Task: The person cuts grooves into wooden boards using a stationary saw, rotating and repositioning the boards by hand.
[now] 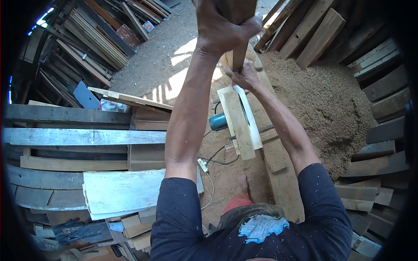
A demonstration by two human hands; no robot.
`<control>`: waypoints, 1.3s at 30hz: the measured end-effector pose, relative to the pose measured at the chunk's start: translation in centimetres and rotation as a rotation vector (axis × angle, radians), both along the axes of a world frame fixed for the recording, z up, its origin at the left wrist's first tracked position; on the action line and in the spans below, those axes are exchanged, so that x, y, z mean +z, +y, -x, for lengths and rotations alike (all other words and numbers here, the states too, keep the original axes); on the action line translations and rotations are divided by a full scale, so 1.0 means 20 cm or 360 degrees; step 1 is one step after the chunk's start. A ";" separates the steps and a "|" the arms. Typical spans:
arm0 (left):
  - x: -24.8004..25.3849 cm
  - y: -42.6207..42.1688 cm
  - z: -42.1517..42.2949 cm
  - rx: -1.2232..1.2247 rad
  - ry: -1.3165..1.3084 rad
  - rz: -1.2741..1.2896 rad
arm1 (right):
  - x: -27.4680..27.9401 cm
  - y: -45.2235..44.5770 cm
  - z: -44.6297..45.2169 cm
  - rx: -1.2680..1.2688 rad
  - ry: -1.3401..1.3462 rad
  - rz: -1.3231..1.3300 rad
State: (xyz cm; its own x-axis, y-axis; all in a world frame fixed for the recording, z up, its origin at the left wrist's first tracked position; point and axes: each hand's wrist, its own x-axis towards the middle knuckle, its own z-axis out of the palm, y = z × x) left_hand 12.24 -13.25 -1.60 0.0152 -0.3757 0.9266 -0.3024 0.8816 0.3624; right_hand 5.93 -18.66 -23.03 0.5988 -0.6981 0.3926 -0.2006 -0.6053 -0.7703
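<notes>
A brown wooden board (238, 57) is held up in front of me, its upper end cut off by the top of the view. Around its upper part, the fingers of my left hand (220, 32) are closed. Lower down, my right hand (245, 76) grips the same board near its bottom end. Below my hands is a table of pale planks (238, 126) with a long narrow slot. A teal motor housing (218, 122) sits at its left side, partly hidden by the planks.
Sawdust and shavings (333, 113) are heaped at the right. Stacked boards (93, 137) fill the left, and more planks (320, 39) lean at the upper right. A thick timber (283, 191) runs beside my bare foot (242, 179). A power strip (203, 165) and cords lie on the ground.
</notes>
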 end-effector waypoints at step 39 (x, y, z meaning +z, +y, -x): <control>-0.84 2.12 0.67 0.0609 0.0226 -0.0707 | 0.00 0.63 1.57 0.1470 -0.2546 -0.1861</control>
State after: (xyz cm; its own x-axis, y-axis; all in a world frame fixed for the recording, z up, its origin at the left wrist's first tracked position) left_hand -1.11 29.10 -18.38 0.3380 -0.6698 0.6612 -0.4898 0.4747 0.7313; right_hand -25.42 -5.98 -23.00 0.5018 -0.7123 0.4906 0.7933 0.6051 0.0672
